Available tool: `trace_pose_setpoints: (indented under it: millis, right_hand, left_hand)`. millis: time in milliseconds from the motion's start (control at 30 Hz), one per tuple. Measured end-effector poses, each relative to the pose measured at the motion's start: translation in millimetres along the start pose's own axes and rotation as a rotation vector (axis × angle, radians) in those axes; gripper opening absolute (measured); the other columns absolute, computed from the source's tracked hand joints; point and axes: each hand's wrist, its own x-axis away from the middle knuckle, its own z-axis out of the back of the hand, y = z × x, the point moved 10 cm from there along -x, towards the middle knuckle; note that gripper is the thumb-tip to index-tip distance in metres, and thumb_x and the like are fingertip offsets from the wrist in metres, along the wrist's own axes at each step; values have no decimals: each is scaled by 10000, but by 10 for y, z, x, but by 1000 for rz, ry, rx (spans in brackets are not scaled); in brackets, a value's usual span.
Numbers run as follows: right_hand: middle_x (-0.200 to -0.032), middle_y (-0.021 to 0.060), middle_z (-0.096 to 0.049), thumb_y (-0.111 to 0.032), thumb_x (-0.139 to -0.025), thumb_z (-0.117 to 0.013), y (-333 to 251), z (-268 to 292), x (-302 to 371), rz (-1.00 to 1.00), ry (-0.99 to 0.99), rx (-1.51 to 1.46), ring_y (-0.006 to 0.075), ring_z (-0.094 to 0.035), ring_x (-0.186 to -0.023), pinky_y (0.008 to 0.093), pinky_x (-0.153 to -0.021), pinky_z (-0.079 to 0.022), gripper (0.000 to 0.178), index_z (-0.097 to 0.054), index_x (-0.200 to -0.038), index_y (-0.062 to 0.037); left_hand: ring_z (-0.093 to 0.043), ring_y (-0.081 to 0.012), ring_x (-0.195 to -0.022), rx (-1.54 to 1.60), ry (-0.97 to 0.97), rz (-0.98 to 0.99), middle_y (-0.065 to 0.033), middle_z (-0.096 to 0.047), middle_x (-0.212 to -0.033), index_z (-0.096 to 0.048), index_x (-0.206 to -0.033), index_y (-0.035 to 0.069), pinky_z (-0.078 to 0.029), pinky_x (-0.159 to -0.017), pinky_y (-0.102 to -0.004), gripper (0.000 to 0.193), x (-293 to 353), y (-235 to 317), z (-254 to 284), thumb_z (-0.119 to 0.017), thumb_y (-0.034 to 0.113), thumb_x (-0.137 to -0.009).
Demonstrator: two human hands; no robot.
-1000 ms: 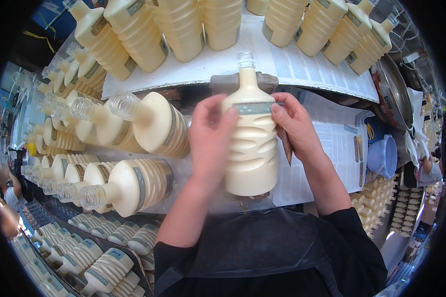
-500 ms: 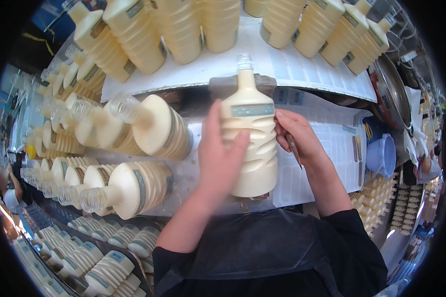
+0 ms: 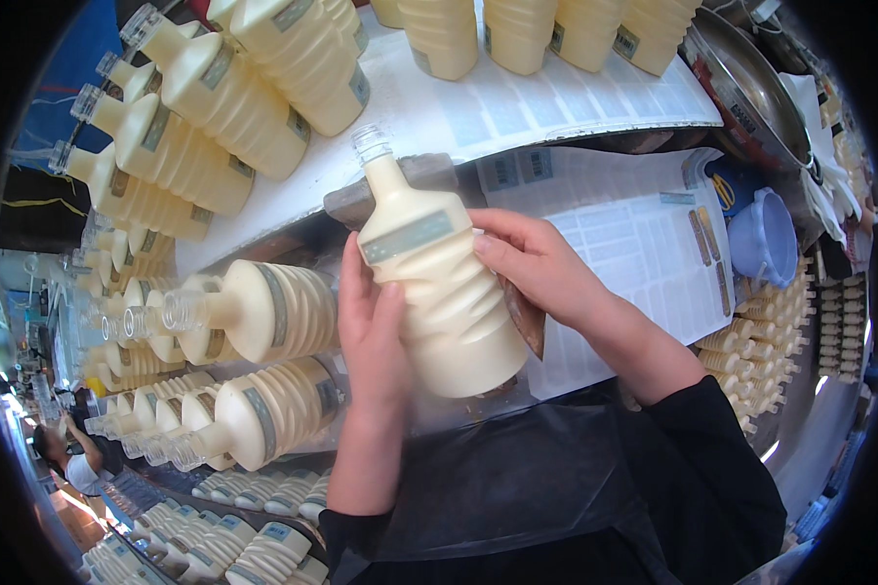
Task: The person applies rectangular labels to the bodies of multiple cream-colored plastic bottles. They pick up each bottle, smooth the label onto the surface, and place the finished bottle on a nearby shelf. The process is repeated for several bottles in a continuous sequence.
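Note:
A cream bottle (image 3: 463, 336) with a clear threaded neck, wavy ridges and a grey-green label strip (image 3: 415, 237) tilts leftward in front of me. My left hand (image 3: 369, 336) grips its left side, thumb across the ridges and fingers partly behind. At the other side, my right hand (image 3: 541, 261) presses its thumb close to the strip's right end, its fingers partly hidden behind the bottle. A brown pointed blade-like tool (image 3: 525, 320) sticks out below the right palm, held in that hand; its other end is hidden.
Similar bottles lie in rows at left (image 3: 263, 409) and stand on the white shelf (image 3: 400, 107) ahead. Label sheets (image 3: 605, 253) cover the table at right, with a blue bucket (image 3: 763, 237) and a metal pan (image 3: 751, 88) beyond. A person (image 3: 78, 458) is far left.
The bottle has tilted to the left from upright. My right hand has moved onto its right shoulder by the label strip. The left hand has shifted left and lower along its side.

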Motion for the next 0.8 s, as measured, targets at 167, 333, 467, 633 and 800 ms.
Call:
trace_pose_setpoints:
  millis: [167,333,467,633,800]
  right_hand:
    - [-896,-43,-566,-134,-976,-643,-159,147,-103,37,46,78,31,-523,-822,194,-738,-434,389,-553,-1331,-2]
    - [-798,-53,-555,-181,-961,-694,-251,47,-268,-4,71,131,17,-513,-723,192,-645,-420,311,-574,-1200,-22]
    - [-778,28,-576,-320,-905,-764,-302,63,-282,-21,141,320,107,-550,-734,292,-667,-469,425,-584,-1126,-5]
    - [-768,36,-576,-302,-895,-766,-310,68,-279,-8,172,328,126,-556,-727,309,-683,-480,409,-586,-1110,-4]
    - [-774,41,-586,-285,-895,-760,-299,78,-279,-7,179,303,127,-559,-729,310,-692,-484,382,-590,-1095,-9]
  left_hand:
    - [-500,-229,-1350,-149,101,-8,-158,-492,-1479,-327,-1556,-27,-360,-1182,-386,590,-4,123,64,-499,12,-993]
    - [-578,-173,-1182,9,130,24,-106,-595,-1285,-486,-1414,-8,-472,-1044,-338,395,-168,114,175,-538,86,-1034]
    - [-658,-175,-1074,26,183,13,-119,-656,-1197,-545,-1312,9,-564,-951,-333,275,-246,2,231,-533,151,-1077]
    - [-665,-178,-1068,42,192,2,-119,-658,-1195,-547,-1299,6,-578,-935,-332,263,-252,-17,242,-553,127,-1065]
    - [-667,-176,-1062,57,190,-2,-117,-657,-1194,-549,-1299,10,-579,-930,-328,264,-255,-34,236,-562,123,-1061]
